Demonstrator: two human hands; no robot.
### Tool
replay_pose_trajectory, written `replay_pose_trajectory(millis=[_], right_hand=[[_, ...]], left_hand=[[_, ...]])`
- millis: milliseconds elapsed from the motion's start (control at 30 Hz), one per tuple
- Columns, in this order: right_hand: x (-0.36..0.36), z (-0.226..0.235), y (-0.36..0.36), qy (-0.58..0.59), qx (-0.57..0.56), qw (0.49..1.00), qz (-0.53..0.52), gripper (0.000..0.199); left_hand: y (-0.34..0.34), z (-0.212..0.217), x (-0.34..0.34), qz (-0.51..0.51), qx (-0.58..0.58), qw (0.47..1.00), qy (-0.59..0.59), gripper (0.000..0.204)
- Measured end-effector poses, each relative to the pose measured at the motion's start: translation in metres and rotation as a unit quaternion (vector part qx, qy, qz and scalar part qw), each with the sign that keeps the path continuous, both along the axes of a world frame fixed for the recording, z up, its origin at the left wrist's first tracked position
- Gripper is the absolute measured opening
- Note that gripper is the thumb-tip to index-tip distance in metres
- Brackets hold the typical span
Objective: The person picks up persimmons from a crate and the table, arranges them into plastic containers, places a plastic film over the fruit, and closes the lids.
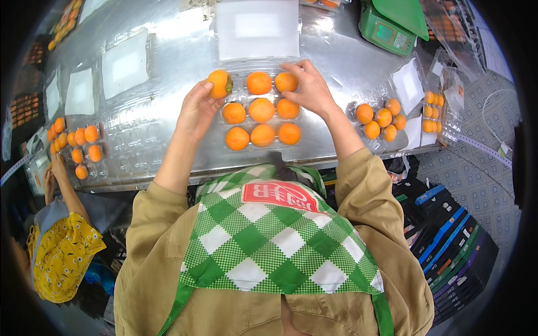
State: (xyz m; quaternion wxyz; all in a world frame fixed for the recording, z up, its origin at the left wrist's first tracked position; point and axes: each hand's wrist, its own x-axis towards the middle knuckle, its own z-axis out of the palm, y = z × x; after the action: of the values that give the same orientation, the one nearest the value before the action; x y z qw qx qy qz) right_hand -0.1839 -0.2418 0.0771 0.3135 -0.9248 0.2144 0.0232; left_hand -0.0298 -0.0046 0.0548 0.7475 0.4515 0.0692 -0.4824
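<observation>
My left hand (197, 106) pinches an orange persimmon (218, 84) with a green calyx, tilted on its side over the far left corner of a clear plastic tray (243, 71). In that tray, more persimmons sit in rows, among them a middle one (261, 110) and a near left one (237, 138). My right hand (311, 89) curls its fingers and thumb around the far right persimmon (286, 82), which rests in the tray. How firmly it grips is not shown.
Beyond the tray lies a lidded pack with a white pad (258, 28). A green scale (392, 28) stands far right. Another tray of persimmons (383, 117) sits at right. At left, a co-worker's hand (57, 168) is near persimmons (91, 133). The metal table's (174, 73) front edge runs before me.
</observation>
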Motion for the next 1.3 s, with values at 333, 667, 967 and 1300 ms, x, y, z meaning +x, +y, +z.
replay_pose_trajectory(millis=[333,667,967,1300], right_hand=[[-0.004,0.007,0.0,-0.011,0.158,0.984,-0.087,0.046],[-0.029,0.005,0.01,-0.128,0.808,0.555,-0.149,0.056],[-0.027,0.02,0.022,-0.156,0.841,0.49,-0.167,0.06],[-0.026,0.022,0.027,-0.199,0.378,0.898,-0.102,0.059]], left_hand=[[-0.011,0.003,-0.012,-0.104,0.178,0.889,-0.409,0.052],[-0.029,0.009,-0.017,-0.11,0.25,0.736,-0.619,0.056],[-0.027,-0.011,-0.019,-0.106,0.294,0.655,-0.688,0.057],[-0.023,-0.011,-0.023,-0.086,0.25,0.689,-0.674,0.057]])
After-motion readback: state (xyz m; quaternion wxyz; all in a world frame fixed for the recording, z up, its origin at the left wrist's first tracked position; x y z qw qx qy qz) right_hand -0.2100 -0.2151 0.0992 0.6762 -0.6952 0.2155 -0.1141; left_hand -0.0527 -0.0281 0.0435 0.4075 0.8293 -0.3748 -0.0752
